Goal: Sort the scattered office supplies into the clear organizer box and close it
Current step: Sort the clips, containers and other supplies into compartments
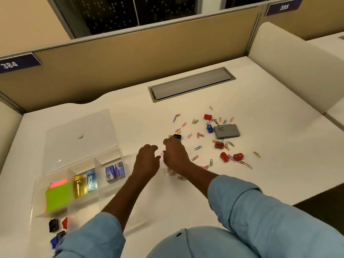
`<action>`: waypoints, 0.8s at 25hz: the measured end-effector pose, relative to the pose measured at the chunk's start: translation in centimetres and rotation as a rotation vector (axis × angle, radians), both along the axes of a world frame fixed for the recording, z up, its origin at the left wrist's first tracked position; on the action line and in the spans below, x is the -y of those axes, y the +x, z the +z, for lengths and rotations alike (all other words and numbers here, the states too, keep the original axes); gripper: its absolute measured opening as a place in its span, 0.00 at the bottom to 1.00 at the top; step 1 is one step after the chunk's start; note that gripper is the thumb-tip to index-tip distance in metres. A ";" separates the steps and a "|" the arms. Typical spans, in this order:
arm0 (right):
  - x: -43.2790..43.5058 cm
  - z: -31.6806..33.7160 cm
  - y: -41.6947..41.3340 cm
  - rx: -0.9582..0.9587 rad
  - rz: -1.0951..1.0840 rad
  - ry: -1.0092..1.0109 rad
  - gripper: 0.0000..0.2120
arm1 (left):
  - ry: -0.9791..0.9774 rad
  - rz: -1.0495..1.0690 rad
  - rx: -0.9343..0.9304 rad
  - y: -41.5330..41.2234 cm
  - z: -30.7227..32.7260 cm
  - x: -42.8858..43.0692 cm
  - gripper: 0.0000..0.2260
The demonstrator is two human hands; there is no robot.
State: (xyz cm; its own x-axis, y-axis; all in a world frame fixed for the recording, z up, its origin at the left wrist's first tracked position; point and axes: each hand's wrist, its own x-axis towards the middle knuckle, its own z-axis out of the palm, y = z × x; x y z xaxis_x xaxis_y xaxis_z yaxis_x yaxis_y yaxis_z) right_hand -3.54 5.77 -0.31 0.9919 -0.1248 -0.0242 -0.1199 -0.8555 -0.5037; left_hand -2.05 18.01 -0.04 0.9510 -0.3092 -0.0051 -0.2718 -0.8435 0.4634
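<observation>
While both forearms reach out from the near edge, the box (85, 202) sits at the worktop's near left corner, its lid (80, 127) flung back and notes (57, 198) and staple packs (114, 172) inside. The left hand (147, 161) hovers mid-worktop, loosely curled, empty. The right hand (176, 155), just beside it, curls at a black item (177, 136); its grip is unclear. Paperclips (197, 148) lie scattered beyond, rightward.

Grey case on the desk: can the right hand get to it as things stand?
Probably yes. The grey case lies uncovered to the right of the right hand, only loose paper clips between them.
</observation>
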 end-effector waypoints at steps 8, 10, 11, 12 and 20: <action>11.5 -0.7 1.7 -0.142 -0.128 -0.213 0.22 | 0.068 -0.051 -0.038 2.9 -1.5 8.2 0.23; 13.8 -0.7 2.0 -0.162 -0.125 -0.258 0.23 | 0.101 -0.055 -0.067 3.6 -1.6 9.8 0.25; 14.7 -0.7 2.2 -0.170 -0.115 -0.273 0.23 | 0.127 -0.062 -0.083 3.8 -1.7 10.5 0.25; 15.4 -0.9 2.4 -0.174 -0.103 -0.278 0.22 | 0.163 -0.075 -0.096 4.1 -1.9 11.0 0.25; 17.7 -2.1 2.6 -0.166 0.070 -0.339 0.19 | 0.278 -0.124 -0.090 4.2 -3.0 12.0 0.16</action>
State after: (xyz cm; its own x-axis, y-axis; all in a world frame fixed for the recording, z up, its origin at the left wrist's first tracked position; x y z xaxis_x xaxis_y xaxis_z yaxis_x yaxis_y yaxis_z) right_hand -0.96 -11.95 -2.42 0.9843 -0.0858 -0.1544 -0.1120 -0.9791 -0.1698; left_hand 2.14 6.04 -3.03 0.8982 -0.3973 -0.1881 -0.3484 -0.9044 0.2464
